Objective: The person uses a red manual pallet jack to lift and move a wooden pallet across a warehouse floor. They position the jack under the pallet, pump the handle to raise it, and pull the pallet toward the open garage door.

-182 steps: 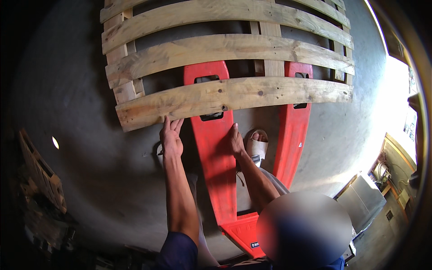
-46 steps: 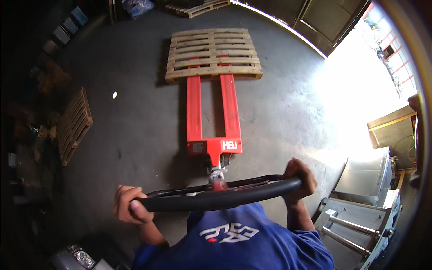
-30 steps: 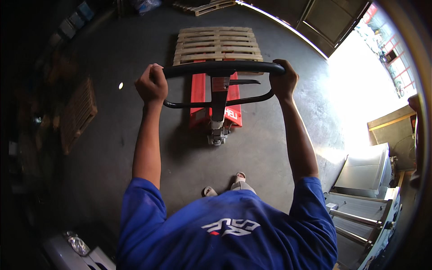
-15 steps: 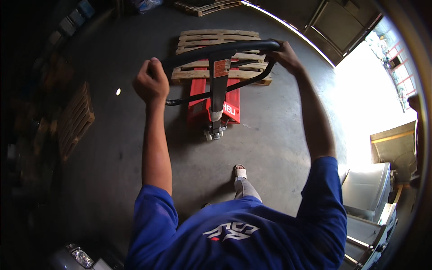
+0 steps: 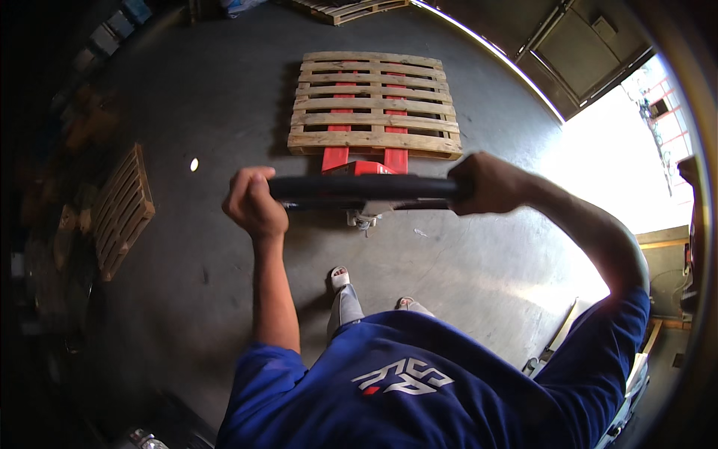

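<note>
A red pallet jack (image 5: 366,168) stands ahead of me, its two forks under a wooden pallet (image 5: 374,120). Its black handle (image 5: 366,187) is tipped up toward me, so the bar lies level across my view and covers most of the shaft. My left hand (image 5: 256,200) is wrapped round the bar's left end, thumb on top. Round the right end, my right hand (image 5: 490,185) is closed, with that elbow bent outward. Below the red body, the small steering wheels (image 5: 363,220) show in part.
Another pallet (image 5: 123,213) leans on its edge at the left, beside dim stacked goods. A further pallet (image 5: 351,9) lies at the far end. Bright daylight enters through the doorway (image 5: 621,150) on the right. Metal equipment (image 5: 636,382) stands at the lower right, partly behind my arm.
The handle has swung from a slanted position to nearly level in view, uncovering the pallet. My right hand has come down and closer, its elbow bending out. My feet have shifted.
</note>
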The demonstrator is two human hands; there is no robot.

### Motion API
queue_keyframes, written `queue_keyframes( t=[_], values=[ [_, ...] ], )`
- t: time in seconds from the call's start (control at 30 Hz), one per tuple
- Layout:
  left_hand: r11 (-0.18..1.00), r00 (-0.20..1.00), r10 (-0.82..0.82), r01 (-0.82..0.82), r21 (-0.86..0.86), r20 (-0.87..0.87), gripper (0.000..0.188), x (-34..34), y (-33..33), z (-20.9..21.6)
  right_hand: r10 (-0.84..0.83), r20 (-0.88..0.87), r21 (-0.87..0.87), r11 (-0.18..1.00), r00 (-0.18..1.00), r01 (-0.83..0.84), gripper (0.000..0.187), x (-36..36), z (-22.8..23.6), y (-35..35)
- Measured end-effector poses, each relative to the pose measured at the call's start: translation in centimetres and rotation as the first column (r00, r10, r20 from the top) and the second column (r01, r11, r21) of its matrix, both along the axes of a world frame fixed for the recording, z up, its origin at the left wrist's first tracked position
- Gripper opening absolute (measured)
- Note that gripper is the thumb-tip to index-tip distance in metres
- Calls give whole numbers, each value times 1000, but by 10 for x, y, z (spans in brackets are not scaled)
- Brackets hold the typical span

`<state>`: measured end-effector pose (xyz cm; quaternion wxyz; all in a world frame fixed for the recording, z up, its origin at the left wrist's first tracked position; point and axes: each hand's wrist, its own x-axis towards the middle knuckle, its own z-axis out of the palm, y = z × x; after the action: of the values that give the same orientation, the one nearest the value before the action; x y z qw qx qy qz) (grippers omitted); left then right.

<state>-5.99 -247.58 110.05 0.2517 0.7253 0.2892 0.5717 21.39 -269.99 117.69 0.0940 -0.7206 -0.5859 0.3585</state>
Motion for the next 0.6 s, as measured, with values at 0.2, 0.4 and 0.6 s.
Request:
queue_keyframes(
  t=[0.2, 0.4, 0.6],
  values=[
    [983, 989, -148, 145, 112, 16, 30, -15, 2, -17, -80, 87, -143, 985, 993, 92, 21, -45, 14, 2],
    [953, 956, -283, 290, 93, -76, 27, 0, 19, -4, -210, 241, -138, 959, 948, 248, 16, -48, 7, 4],
    [910, 903, -413, 415, -6, -115, 23, -11, 2, 1, -343, 238, 108, 939, 909, 327, 47, -40, 3, -8]
  ],
)
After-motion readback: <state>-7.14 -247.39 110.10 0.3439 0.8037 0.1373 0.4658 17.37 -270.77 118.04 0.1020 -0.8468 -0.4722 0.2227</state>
